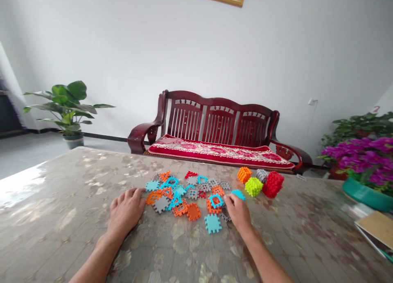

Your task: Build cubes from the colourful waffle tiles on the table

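Flat plastic interlocking tiles in orange, blue, grey and red lie in a loose spread, among them an orange tile and a grey tile. My left hand rests palm down on the table at the left edge of the spread, fingers extended and holding nothing. On the right, my right hand has thumb and forefinger closed at the edge of a blue interlocking tile with an opening in its middle. Orange shows beneath that tile. A solid light-blue tile lies just in front.
Assembled knobbly blocks stand at the back right: orange, lime, grey and red. A teal planter with purple flowers and a notebook sit on the table's right. Behind the patterned table is a wooden bench.
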Motion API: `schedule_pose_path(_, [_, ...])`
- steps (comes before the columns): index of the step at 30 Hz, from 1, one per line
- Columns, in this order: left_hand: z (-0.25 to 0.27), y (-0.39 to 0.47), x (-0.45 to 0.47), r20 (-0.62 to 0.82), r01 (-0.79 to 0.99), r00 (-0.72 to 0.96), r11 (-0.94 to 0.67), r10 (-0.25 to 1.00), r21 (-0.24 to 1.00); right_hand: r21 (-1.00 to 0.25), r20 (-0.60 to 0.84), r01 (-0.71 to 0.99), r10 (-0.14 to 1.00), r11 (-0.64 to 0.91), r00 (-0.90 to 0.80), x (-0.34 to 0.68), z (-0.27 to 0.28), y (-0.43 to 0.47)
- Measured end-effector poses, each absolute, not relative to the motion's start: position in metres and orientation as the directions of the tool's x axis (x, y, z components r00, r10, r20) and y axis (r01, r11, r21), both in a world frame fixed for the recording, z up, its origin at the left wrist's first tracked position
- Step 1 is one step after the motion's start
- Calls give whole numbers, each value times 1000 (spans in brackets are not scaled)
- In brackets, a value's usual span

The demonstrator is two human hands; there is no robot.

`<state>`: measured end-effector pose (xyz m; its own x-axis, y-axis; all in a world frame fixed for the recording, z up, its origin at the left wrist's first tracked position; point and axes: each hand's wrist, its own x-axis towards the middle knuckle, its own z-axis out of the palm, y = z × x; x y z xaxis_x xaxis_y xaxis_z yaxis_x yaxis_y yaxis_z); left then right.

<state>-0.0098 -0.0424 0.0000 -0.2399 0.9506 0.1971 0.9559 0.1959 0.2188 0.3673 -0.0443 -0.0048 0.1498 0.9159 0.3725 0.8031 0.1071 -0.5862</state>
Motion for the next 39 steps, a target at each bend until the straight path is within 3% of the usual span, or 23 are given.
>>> schedule_pose_path(4, [-2,-42,-10,213,955,-239,190,947,226,-570,366,816,919,97,146,361,-2,-49])
schedule_pose_path(11, [-4,-41,-11,212,961,-231,189,950,201,-299,387,950,922,94,30,340,7,-60])
schedule_pose_path(15, [-2,-42,-10,202,962,-230,191,952,195,-211,415,970,910,122,-24,335,4,-60])
schedule_pose_path(21, [-2,-42,-11,190,961,-235,198,953,194,-159,477,981,879,114,-25,340,4,-59])
schedule_pose_path(25, [-5,-41,-13,188,959,-239,201,953,201,-139,522,990,849,-14,85,365,11,-52])
schedule_pose_path(32, [-5,-41,-12,202,960,-235,195,951,198,-91,465,966,847,-242,257,408,12,-48])
schedule_pose_path(39, [-3,-41,-12,180,963,-232,199,956,184,-82,417,967,873,-242,253,409,8,-48])
